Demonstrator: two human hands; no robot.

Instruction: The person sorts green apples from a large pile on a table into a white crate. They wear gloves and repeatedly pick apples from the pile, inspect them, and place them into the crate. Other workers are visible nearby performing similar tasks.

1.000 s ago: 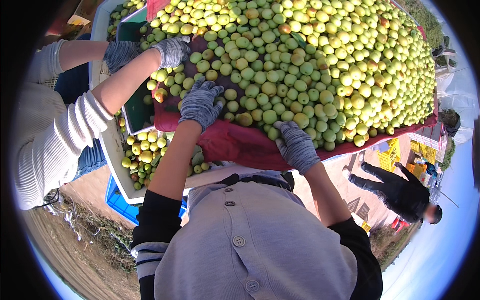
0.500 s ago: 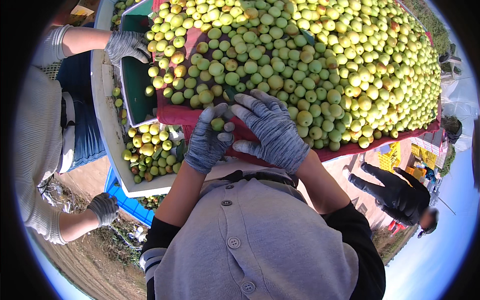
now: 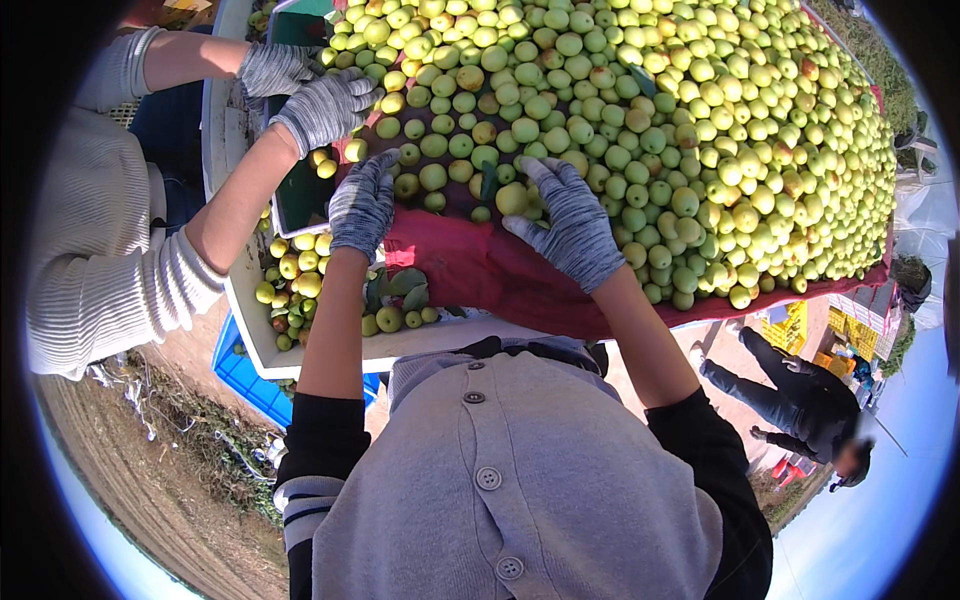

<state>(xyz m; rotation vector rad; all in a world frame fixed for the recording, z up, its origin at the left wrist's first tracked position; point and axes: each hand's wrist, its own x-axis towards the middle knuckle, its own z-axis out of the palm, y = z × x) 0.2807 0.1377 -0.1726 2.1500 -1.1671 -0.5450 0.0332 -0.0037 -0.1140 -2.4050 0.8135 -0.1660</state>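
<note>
Small round yellow-green fruits (image 3: 745, 165), some blushed brown, lie heaped on a dark red cloth (image 3: 470, 265). I wear grey striped gloves. My left hand (image 3: 363, 208) reaches over the cloth's near left edge, fingers stretched toward the loose fruits, with nothing visible in it. My right hand (image 3: 572, 228) is at the heap's near edge. Its thumb and fingers are spread apart around a larger green fruit (image 3: 512, 198) that appears to rest on the cloth; the palm side is hidden. A dark green leaf (image 3: 489, 182) lies between my hands.
A co-worker's gloved hands (image 3: 325, 107) work at the heap's left, over a green-lined tray (image 3: 292, 190). Below it, a white bin (image 3: 262, 345) holds more fruits and leaves. A blue crate (image 3: 250, 375) is underneath. Another person (image 3: 800, 395) and yellow crates (image 3: 785, 325) are at right.
My hands have separated, the left moving left and forward. The fruit at my left fingers is no longer seen there. The co-worker's lower hand has come up to the heap.
</note>
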